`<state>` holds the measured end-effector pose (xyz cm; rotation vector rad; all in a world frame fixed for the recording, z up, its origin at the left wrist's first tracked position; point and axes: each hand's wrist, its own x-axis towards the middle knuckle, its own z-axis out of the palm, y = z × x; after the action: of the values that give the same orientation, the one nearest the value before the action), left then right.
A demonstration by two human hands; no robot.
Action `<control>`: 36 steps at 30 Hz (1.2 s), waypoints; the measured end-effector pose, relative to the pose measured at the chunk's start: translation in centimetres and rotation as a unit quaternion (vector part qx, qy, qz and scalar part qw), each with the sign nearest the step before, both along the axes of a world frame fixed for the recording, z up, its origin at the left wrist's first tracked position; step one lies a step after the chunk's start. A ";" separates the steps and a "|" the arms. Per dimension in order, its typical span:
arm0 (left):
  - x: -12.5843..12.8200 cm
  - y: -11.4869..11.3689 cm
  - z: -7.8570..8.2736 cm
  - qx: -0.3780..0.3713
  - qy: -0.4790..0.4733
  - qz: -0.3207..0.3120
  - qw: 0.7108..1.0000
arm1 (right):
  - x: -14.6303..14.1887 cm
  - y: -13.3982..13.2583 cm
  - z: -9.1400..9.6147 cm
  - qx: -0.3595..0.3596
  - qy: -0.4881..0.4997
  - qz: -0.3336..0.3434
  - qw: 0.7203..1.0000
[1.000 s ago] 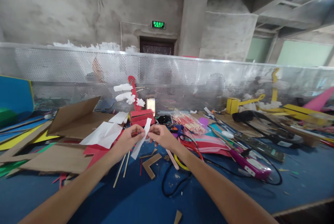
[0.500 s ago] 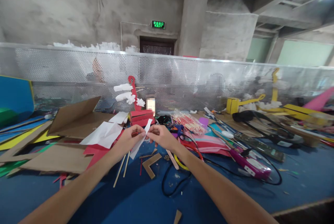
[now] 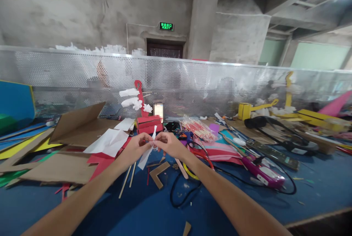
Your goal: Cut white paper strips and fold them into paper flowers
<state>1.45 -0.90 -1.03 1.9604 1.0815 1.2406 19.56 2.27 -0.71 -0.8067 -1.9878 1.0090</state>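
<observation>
Wall w/ "EXIT" sign; fingers pinch wht strip.

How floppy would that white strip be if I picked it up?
The white strip looks thin, so it's probably light. It likely bends easily, since it narrows where the left hand and right hand pinch it.

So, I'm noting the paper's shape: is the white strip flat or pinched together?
Pinched at its middle: the white strip narrows between the left hand and right hand, while its lower end spreads wider.
</observation>
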 end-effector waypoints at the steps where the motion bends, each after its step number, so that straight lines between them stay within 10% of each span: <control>1: 0.0 0.0 0.0 0.002 0.000 0.005 1.000 | 0.0 0.0 0.0 0.000 -0.005 -0.001 1.000; 36: -0.1 0.2 -1.3 0.017 0.032 -0.009 0.999 | 0.3 0.2 -0.2 0.002 -0.006 0.001 1.000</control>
<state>1.38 -0.71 -2.30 2.0431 1.0784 1.2030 19.85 2.48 -0.94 -0.8097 -2.0001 1.0038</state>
